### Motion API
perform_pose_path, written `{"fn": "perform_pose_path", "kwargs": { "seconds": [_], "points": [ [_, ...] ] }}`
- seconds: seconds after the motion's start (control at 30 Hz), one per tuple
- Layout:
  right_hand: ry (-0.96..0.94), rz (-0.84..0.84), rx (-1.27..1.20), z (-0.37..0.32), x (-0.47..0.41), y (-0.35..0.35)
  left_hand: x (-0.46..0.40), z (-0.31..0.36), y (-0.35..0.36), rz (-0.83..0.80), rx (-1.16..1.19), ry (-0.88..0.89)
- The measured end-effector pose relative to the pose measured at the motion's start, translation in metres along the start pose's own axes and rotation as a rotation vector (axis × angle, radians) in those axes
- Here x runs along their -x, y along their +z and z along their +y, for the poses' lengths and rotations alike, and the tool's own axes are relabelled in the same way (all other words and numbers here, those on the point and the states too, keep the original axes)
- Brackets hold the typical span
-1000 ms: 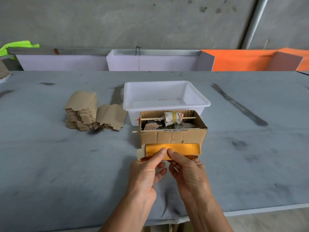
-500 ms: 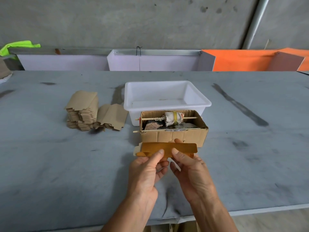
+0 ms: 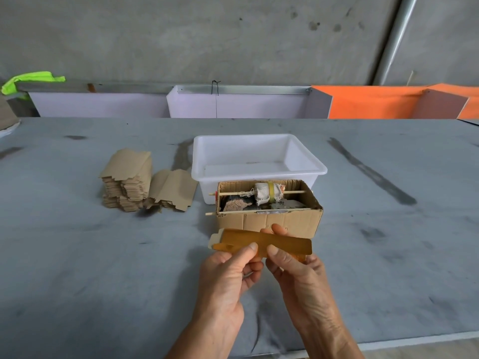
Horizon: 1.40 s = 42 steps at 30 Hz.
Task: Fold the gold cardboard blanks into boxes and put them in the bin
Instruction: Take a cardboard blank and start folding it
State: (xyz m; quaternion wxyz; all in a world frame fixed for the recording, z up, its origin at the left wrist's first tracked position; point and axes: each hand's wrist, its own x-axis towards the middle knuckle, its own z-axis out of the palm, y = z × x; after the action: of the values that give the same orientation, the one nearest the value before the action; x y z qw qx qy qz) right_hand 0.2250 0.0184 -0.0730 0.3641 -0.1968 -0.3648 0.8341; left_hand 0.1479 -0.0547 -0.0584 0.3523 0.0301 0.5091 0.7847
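Hands first: the left hand [image 3: 228, 275] pinches the gold blank [image 3: 261, 243] with its thumb on the near face, and the right hand [image 3: 298, 275] grips the same piece, thumb in front and fingertips [image 3: 278, 229] showing over the far edge. The blank is held above the tabletop [image 3: 103, 281], just in front of the person and close to the near side of a brown carton [image 3: 269, 221]. Its long axis runs left to right, sloping slightly down toward the right, with the broad gold face turned toward the camera. A pale tab juts out at the left end; the right end is squared off. A second panel seems to sit behind and below the front one, though the fingers hide most of it.

The open-topped carton holds two thin sticks laid across it, a cloth-wrapped bundle and some rough scraps. Touching its far side stands the white bin [image 3: 259, 174]. To the left of the bin, set apart from it, lies a stack of blanks [image 3: 127, 185] with their plain brown side up, a few more fanned out beside it. Along the tabletop's far edge run white and orange panels below a concrete wall.
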Motion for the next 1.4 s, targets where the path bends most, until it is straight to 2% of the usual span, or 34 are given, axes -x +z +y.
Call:
{"fn": "perform_pose_path", "kwargs": {
  "seconds": [0.17, 0.33, 0.63, 0.97, 1.13, 1.23, 1.4],
  "points": [
    [-0.023, -0.006, 0.023, 0.0, 0.001, 0.002, 0.0, 0.002, -0.002, 0.008, -0.023, 0.026],
    [-0.05, -0.04, -0.066, -0.005, -0.002, 0.004, 0.002, 0.002, -0.001, -0.009, -0.006, -0.003],
    [-0.039, 0.009, 0.028, -0.001, -0.002, 0.003, 0.0, 0.001, -0.003, -0.01, -0.018, 0.032],
    [0.112, 0.218, 0.059, -0.002, -0.007, 0.018, -0.003, -0.004, -0.006, 0.038, -0.119, 0.206],
    [0.073, 0.301, 0.198, -0.006, -0.011, 0.02, -0.007, -0.003, -0.008, 0.047, -0.072, 0.081],
    [0.075, 0.254, 0.252, -0.01, -0.013, 0.024, -0.01, 0.001, -0.006, 0.065, -0.001, 0.061],
    [0.143, 0.148, 0.172, -0.019, -0.013, 0.026, -0.013, 0.009, 0.001, 0.156, 0.056, 0.129]
  ]
}}
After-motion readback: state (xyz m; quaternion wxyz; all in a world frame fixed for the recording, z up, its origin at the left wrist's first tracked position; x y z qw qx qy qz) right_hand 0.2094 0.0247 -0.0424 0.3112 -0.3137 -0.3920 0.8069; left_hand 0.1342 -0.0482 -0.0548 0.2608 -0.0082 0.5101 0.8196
